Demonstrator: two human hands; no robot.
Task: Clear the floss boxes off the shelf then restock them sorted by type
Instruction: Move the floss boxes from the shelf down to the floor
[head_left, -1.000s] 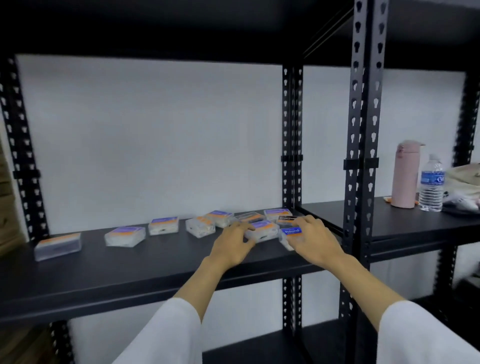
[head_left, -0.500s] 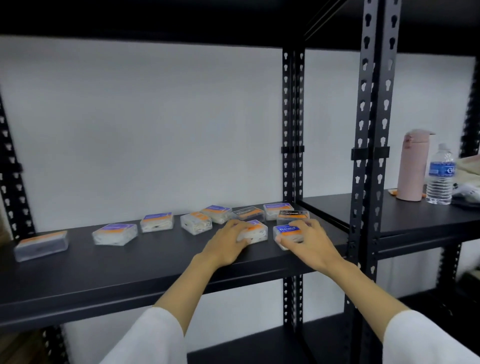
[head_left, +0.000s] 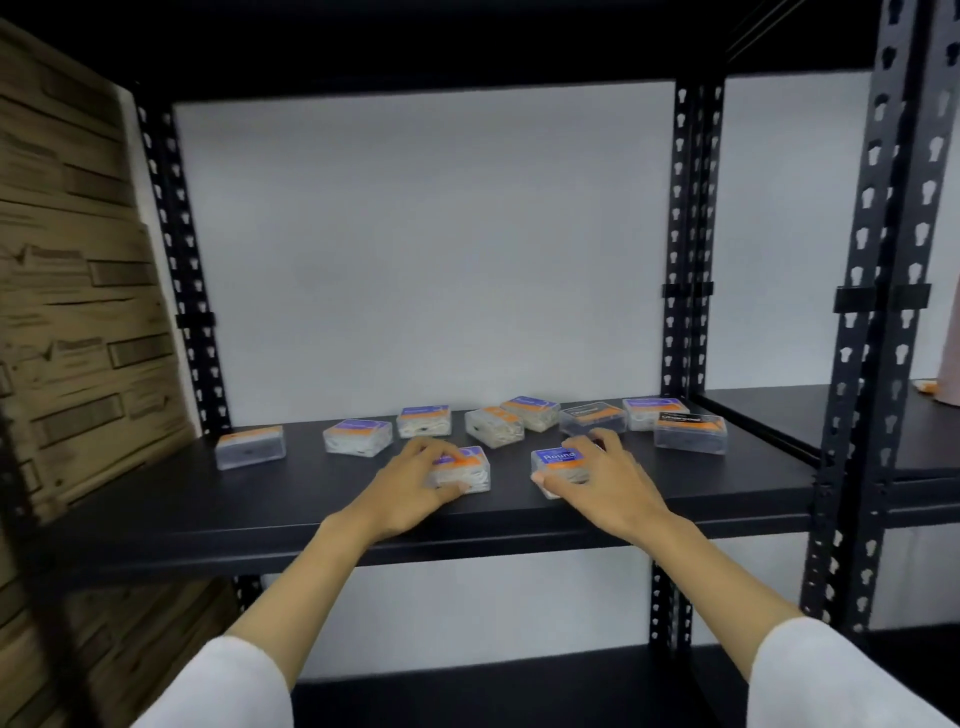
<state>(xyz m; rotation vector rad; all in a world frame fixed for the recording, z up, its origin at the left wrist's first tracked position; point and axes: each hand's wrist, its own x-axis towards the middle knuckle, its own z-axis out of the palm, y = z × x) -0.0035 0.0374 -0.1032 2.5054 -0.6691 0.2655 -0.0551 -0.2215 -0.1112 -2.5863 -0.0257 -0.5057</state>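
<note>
Several clear floss boxes with blue or orange labels lie scattered on a black shelf (head_left: 218, 514). My left hand (head_left: 410, 480) grips a blue-and-orange labelled floss box (head_left: 470, 470) near the shelf's front. My right hand (head_left: 602, 478) holds a box labelled "Round" (head_left: 556, 460) beside it. Behind them sit other boxes: one at the far left (head_left: 250, 447), a white-filled box (head_left: 357, 436), another (head_left: 424, 421), a tilted pair (head_left: 493, 427), and two dark "Charcoal" boxes (head_left: 690, 432) at the right.
Stacked cardboard cartons (head_left: 78, 291) stand left of the rack. Black perforated uprights (head_left: 685, 260) frame the shelf; a second rack (head_left: 883, 312) adjoins at the right with a pink bottle's edge (head_left: 950, 384). A lower shelf (head_left: 493, 691) lies beneath.
Both hands have drawn their boxes toward the shelf's front edge and a little apart. The camera has swung left, bringing the cartons into view and pushing the bottles out.
</note>
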